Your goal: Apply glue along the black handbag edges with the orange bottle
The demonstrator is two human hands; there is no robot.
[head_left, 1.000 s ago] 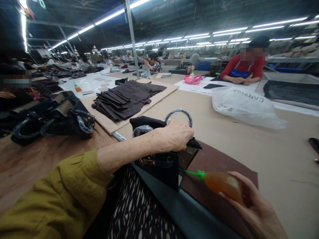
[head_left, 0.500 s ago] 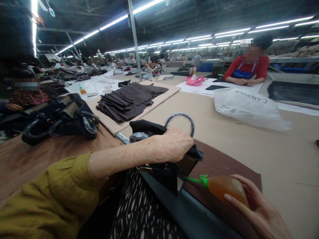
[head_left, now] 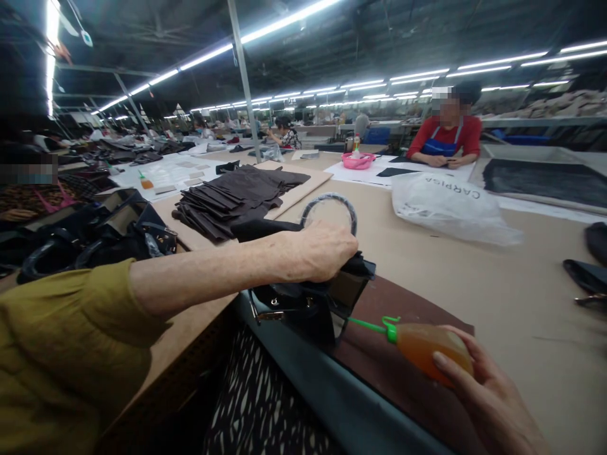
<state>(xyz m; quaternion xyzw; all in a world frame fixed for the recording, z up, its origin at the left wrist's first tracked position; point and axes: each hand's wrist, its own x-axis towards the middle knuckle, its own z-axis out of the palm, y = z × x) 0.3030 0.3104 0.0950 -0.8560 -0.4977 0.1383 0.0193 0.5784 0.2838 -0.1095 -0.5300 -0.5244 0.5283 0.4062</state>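
The left hand (head_left: 329, 251) clenches the dark bag (head_left: 318, 321), its handle (head_left: 353, 213) at twelve o'clock. The right hand (head_left: 490, 388) curls its fingers (head_left: 453, 370) around the amber bottle (head_left: 422, 349), nozzle (head_left: 367, 324) toward ten o'clock.

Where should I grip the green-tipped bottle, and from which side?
Probably take the bottle by its rounded amber body, toward the wide end, coming from the right. It lies nearly level, its thin green nozzle pointing left to the black bag, so a grip from the right leaves the tip free. The right hand holds it that way.
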